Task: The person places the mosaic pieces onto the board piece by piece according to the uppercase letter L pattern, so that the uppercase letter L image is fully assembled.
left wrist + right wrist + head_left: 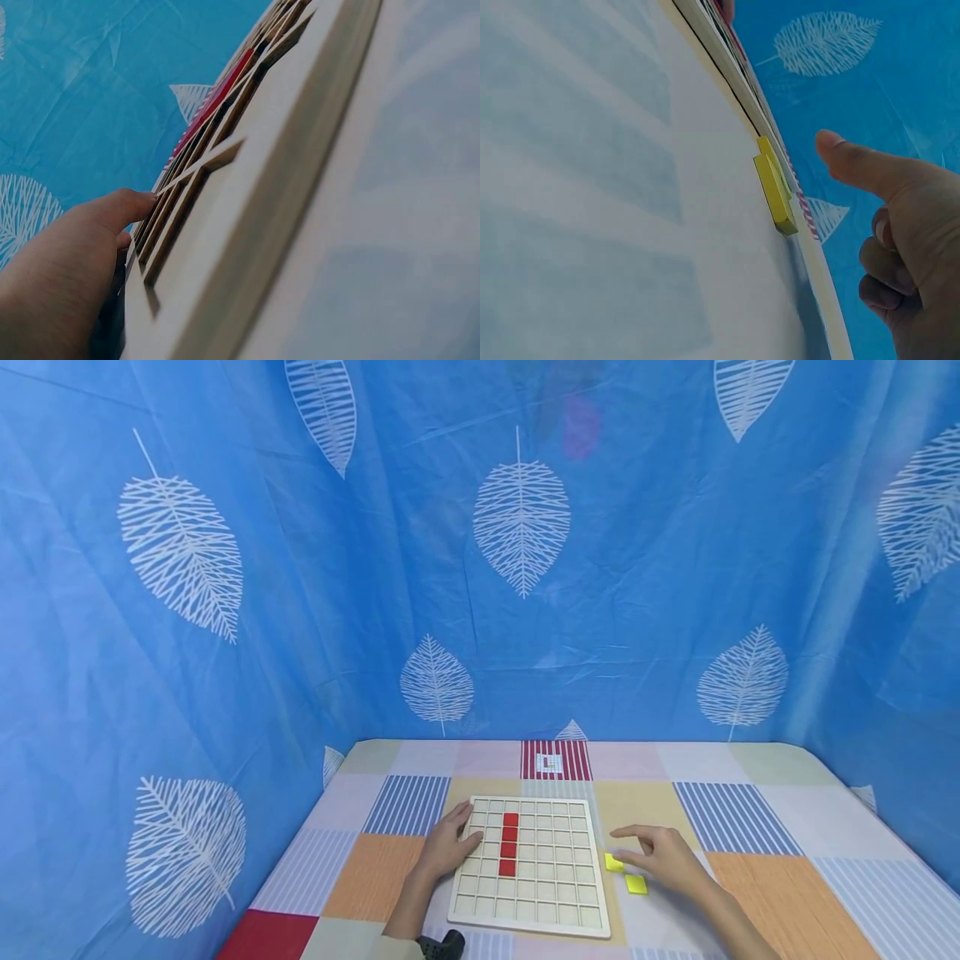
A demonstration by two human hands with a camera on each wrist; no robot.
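A wooden grid board (547, 892) lies on the table, with a column of several red tiles (508, 850) in its cells. My left hand (444, 846) rests at the board's left edge, fingers along the side and thumb on top; the thumb also shows on the board (247, 247) in the left wrist view. Just right of the board, one yellow tile (613, 863) and another yellow tile (636, 884) lie on the cloth. Beside and over them is my right hand (667, 858), its thumb and forefinger apart, holding nothing. The right wrist view shows the yellow tiles (775, 195) close together.
A patchwork cloth (787, 885) covers the table. Blue curtains (600, 610) with white leaf prints stand behind it and along both sides. A black band (444, 945) is on the left wrist, near the board's lower left corner.
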